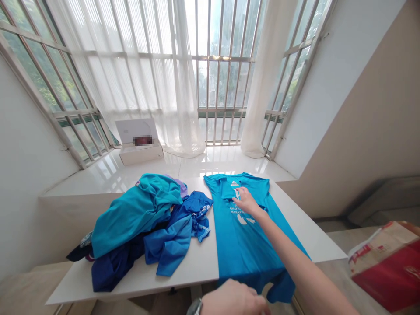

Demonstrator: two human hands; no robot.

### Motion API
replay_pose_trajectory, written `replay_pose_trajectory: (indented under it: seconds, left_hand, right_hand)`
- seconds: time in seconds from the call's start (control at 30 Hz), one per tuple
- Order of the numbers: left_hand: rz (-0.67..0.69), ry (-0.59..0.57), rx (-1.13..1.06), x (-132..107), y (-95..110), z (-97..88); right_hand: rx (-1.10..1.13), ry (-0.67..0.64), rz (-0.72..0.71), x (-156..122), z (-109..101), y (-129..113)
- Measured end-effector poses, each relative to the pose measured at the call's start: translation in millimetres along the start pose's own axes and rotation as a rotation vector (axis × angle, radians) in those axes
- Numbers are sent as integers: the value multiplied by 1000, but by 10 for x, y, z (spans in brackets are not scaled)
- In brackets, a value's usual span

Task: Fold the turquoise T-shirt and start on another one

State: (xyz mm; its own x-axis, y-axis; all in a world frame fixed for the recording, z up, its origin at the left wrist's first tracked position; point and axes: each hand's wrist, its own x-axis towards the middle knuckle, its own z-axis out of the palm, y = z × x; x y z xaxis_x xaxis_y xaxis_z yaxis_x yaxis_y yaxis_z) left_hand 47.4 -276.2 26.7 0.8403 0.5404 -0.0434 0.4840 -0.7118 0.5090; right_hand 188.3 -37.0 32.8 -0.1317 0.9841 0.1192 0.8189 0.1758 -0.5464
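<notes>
Right hand (246,202) on turquoise T-shirt (244,249)

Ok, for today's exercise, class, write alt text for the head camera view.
A right hand rests on a turquoise T-shirt laid flat on a white table, and a left hand wearing a wristwatch shows at the bottom edge. A crumpled heap of blue clothes lies beside the shirt, below sheer curtains and barred windows.

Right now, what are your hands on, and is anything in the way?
Right hand open on the blue T-shirt, flat on the white table. Left hand by its lower edge, grip unclear. Pile of clothes just beside it.
</notes>
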Motion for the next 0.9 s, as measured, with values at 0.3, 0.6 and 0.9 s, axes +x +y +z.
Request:
replay_pose_trajectory:
  seconds: [0.3,0.6,0.9]
  left_hand:
    - [-447,402,277,920,-1414,-1679]
    - [-683,429,312,1646,-2508,-1810]
    - [-480,510,149,1842,-2700,-1696]
  right_hand:
    - [-3,75,-118,-255,-108,126]
    - [-79,143,-59,-223,195,192]
    - [-177,116,-49,-215,180,190]
